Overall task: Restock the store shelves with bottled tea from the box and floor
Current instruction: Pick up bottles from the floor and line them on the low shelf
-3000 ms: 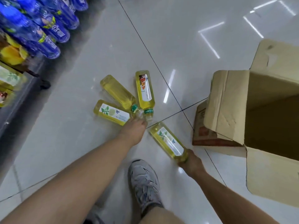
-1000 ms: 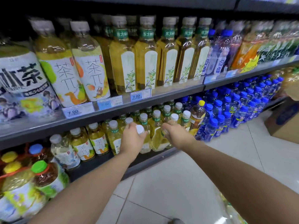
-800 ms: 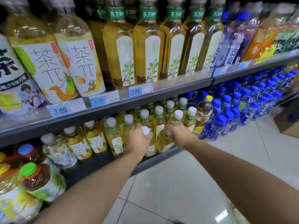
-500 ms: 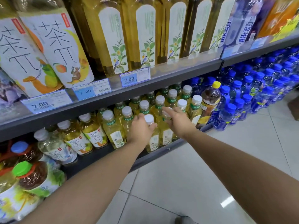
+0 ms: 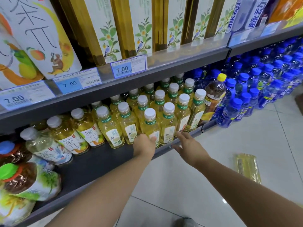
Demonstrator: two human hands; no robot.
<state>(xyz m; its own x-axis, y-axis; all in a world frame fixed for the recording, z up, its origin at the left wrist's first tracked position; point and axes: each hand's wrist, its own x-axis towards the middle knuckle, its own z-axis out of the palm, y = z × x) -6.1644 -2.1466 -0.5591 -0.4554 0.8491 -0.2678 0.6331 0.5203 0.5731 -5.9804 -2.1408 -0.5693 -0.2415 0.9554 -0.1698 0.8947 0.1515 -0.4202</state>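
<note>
The left hand [image 5: 144, 145] has its fingers against the bottom of a front tea bottle [image 5: 151, 128]. The thumb lies on the label, but I cannot tell if the hand grips it or only touches it. The right hand [image 5: 190, 149] is loose, fingers spread, holding nothing, just in front of the shelf's front edge.

The tea bottles stand upright in rows near the front edge of the lower shelf [image 5: 101, 159], a dark flat board. They are yellow with white caps. To their right stands a brown bottle with a yellow cap [image 5: 213, 97], then many blue bottles [image 5: 246, 95].

Above, the upper shelf [image 5: 164, 63] has price tags [image 5: 128, 66] along its front edge, with big bottles on top.

One more flat yellow bottle [image 5: 247, 167] lies on the shiny white tile floor [image 5: 196, 185], to the right of the arms.
</note>
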